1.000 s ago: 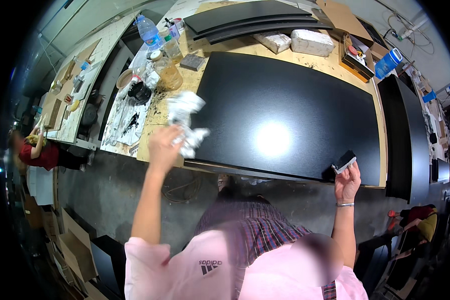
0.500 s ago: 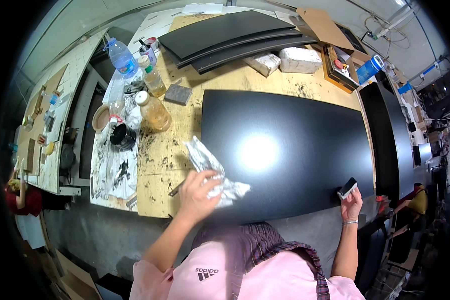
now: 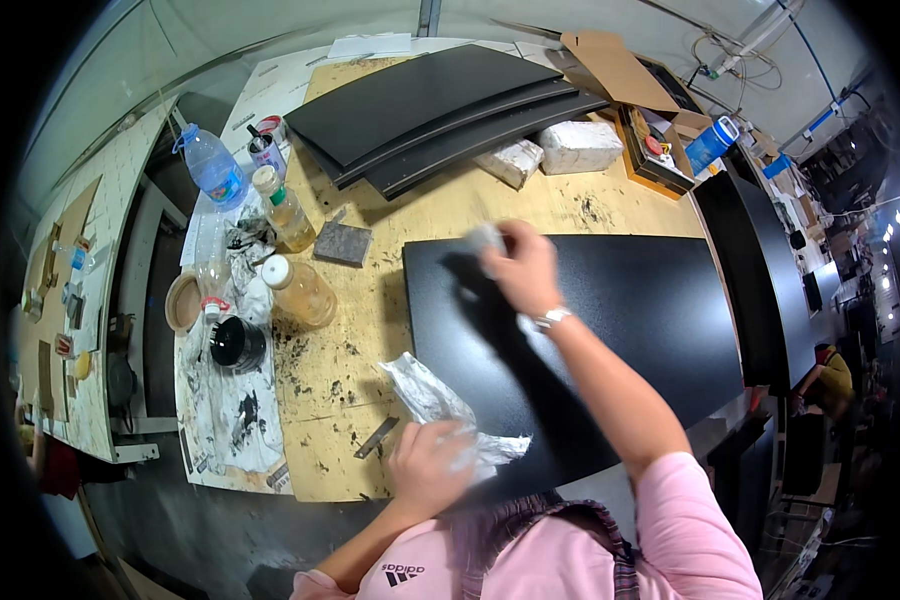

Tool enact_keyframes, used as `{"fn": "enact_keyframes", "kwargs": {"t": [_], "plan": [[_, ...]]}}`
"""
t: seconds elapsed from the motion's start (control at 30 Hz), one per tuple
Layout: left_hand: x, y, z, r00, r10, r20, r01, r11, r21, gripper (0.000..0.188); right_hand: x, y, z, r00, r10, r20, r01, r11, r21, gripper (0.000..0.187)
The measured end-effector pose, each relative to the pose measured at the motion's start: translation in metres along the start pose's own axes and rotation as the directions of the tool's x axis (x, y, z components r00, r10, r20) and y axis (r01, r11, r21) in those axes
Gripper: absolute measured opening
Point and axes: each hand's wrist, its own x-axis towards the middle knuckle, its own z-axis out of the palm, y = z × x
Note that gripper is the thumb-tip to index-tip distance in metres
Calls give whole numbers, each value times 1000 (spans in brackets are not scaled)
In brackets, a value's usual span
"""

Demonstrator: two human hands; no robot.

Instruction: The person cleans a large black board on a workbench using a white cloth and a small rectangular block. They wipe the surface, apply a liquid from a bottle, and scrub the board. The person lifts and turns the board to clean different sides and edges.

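Note:
A flat black panel (image 3: 650,320) lies on the wooden worktable before me. My left hand (image 3: 425,472) is closed on a crumpled white cloth (image 3: 432,392) with grey smudges, at the panel's near left corner. Over the panel's far edge, left of its middle, my right hand (image 3: 525,270) grips a small pale block (image 3: 487,240), smeared by motion. Whether the block touches the panel I cannot tell. A dark shadow of the right arm falls across the panel. By the left hand, a thin dark metal strip (image 3: 375,438) rests on the table.
Bottles of amber liquid (image 3: 303,292), a black jar (image 3: 237,343) and a grey block (image 3: 343,244) stand at the left. Stacked black panels (image 3: 420,110) lie at the back beside white wrapped blocks (image 3: 580,148). An open cardboard box (image 3: 620,70) is far right.
My right hand has swung from the panel's near right corner to its far left part with the block. My left hand keeps the cloth near the near left corner. The view has shifted.

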Motion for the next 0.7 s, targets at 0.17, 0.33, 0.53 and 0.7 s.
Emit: {"fn": "enact_keyframes", "kwargs": {"t": [0.17,0.33,0.53,0.7], "plan": [[-3,-2,1,1000,-18,-3,18,1000,-16,26,16,-43,94,983,-132,124,160,956,-245,18],[-6,-8,-1,999,-28,-24,27,999,-38,26,20,6,53,988,-62,140,119,884,-451,21],[-4,-6,5,999,19,-39,-21,998,-66,26,48,116,-100,960,66,-272,-247,656,-713,20],[-8,-5,7,999,-27,-17,27,1000,-3,25,40,63,-27,997,17,-72,-48,892,-449,15]]}}
